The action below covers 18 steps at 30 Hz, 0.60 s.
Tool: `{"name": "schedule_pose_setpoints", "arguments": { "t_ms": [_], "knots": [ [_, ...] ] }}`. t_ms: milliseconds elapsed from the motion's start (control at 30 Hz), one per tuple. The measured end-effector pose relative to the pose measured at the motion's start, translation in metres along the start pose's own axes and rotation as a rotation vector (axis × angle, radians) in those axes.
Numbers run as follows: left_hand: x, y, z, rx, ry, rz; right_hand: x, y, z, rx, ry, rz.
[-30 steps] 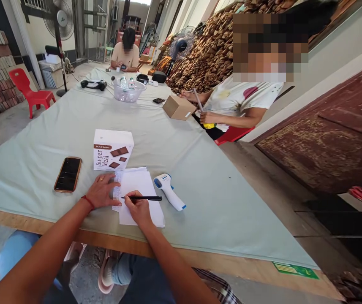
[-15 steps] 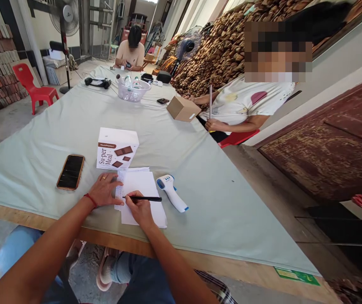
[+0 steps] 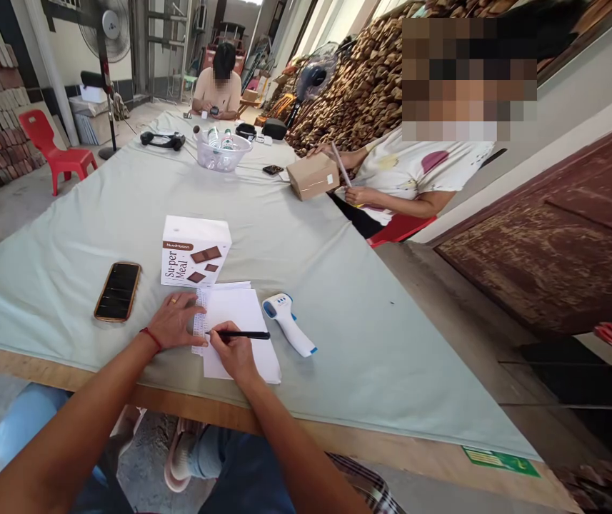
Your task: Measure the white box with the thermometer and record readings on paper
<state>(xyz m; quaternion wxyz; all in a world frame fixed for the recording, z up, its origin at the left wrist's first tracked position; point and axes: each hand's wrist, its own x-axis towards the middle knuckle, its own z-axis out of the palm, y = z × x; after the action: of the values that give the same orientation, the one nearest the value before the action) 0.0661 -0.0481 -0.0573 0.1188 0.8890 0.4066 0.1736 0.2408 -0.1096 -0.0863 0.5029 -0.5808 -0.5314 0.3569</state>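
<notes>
My right hand (image 3: 235,351) is closed around a black pen (image 3: 252,335), its tip down at the left part of a white sheet of paper (image 3: 236,307). My left hand (image 3: 177,321), a ring on one finger, lies flat with fingers spread, its fingertips on a narrow strip of paper with writing (image 3: 199,335) along the sheet's left side. Just behind the papers stands a white box (image 3: 196,250) with chocolate pieces printed on it. To the right of the sheet lies a white and blue infrared thermometer (image 3: 291,327). Left of my left hand is a phone (image 3: 118,291) in an orange-edged case.
A pale green cloth covers the table (image 3: 364,371). Farther back are a clear plastic basket (image 3: 223,158) with bottles, a headset-like black device (image 3: 162,140) and a small phone (image 3: 273,170). A person at right handles a cardboard box (image 3: 313,177); another person (image 3: 218,93) sits at the far end.
The person at right has tilted the cardboard box and the long strip in their hand leftward. My hands and the pen stay almost in place; the view has shifted slightly.
</notes>
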Motion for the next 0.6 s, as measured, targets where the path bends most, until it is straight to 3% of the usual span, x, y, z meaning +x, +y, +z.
{"name": "schedule_pose_setpoints", "arguments": {
  "t_ms": [600],
  "knots": [
    [0.0003,0.0006,-0.0016,0.007,0.006,0.015,0.0001,0.0021,-0.0013,0.010,-0.011,0.019]
  ]
}}
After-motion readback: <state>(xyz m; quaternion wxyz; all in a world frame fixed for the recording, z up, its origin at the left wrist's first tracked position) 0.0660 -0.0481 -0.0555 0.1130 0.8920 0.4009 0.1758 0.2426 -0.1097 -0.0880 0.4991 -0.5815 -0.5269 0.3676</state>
